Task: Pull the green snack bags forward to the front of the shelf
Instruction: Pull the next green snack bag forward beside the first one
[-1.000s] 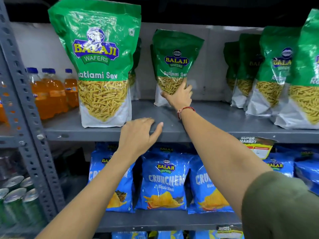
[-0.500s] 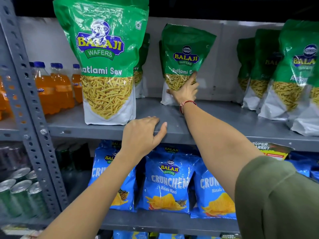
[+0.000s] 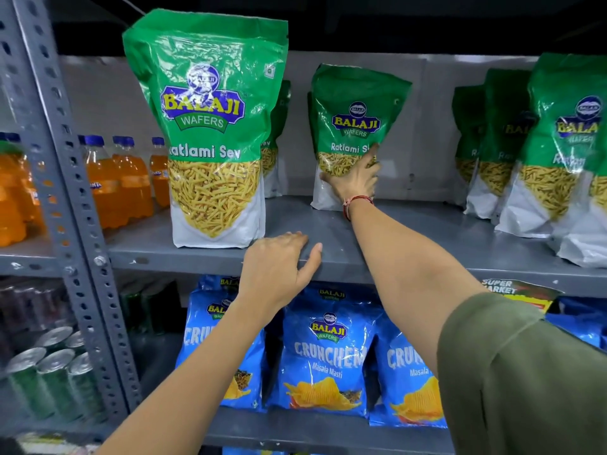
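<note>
Moved: right hand (image 3: pixel 356 180) slid slightly higher on the rear Ratlami Sev bag (image 3: pixel 353 126), fingers spread against it; grip unclear
Left hand (image 3: pixel 279 270): open, holding nothing, resting on shelf front edge (image 3: pixel 377 267)
Done: one bag (image 3: pixel 213 133) at front edge; others remain behind

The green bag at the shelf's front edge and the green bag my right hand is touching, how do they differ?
The front green bag stands at the shelf lip; the touched green bag sits near the back wall. The front one stands free and upright; the right hand presses the back one, which leans. Both are Balaji Ratlami Sev.

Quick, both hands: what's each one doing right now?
Left hand: open, resting on the shelf edge.
Right hand: open, fingers spread on the rear Ratlami Sev bag.
</note>
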The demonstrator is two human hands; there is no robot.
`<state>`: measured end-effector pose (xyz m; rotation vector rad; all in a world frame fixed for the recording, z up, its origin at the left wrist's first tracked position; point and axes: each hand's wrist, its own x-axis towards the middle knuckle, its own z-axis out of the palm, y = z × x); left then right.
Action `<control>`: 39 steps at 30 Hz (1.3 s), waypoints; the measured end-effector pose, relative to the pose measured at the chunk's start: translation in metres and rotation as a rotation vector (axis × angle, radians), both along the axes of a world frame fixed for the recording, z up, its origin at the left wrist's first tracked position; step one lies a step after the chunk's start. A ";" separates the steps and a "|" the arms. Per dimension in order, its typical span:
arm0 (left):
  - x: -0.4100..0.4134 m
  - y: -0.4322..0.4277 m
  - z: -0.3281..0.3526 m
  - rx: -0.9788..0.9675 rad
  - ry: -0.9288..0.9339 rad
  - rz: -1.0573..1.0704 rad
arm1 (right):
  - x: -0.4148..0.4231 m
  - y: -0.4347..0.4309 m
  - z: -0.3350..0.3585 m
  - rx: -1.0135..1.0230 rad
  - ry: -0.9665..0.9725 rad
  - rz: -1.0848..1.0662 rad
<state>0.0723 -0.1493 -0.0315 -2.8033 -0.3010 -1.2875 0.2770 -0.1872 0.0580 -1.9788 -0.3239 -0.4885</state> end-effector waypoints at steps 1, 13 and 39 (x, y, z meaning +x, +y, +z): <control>0.000 0.000 0.000 -0.005 0.006 0.004 | 0.000 0.000 0.000 -0.003 0.000 -0.004; -0.001 0.000 0.001 0.002 0.037 0.034 | -0.026 -0.015 -0.002 0.008 -0.054 -0.033; -0.010 0.002 0.005 0.112 0.106 -0.019 | -0.166 -0.108 -0.020 -0.014 -0.216 -0.052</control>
